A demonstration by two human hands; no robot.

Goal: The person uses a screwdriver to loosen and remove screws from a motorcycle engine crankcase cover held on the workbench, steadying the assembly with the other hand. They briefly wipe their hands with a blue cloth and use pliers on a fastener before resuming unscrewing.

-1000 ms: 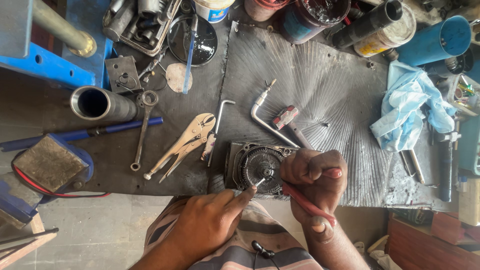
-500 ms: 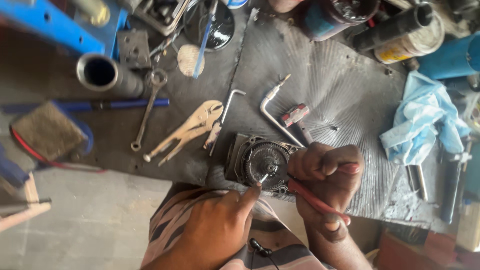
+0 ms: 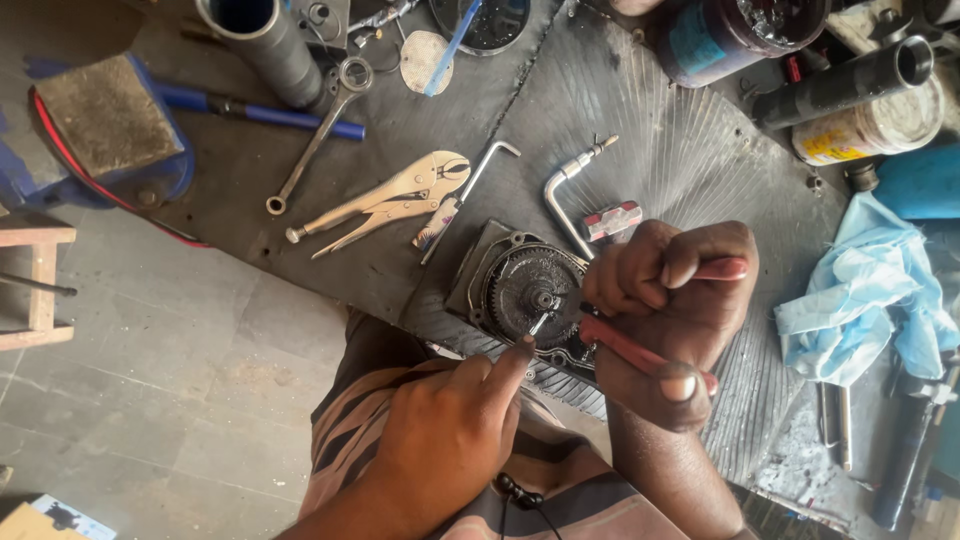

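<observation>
Pliers (image 3: pixel 640 350) jaws hide between hands, against grimy gear housing (image 3: pixel 525 290).

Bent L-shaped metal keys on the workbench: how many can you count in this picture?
2. A slim L-shaped key lies beside the locking pliers. A thicker bent key lies just above the round black part, near the right hand. Others may be hidden among the clutter.

Soft, even daylight, with only faint shadows. Focus is sharp at centre. Edges bend slightly from the wide lens.
</observation>
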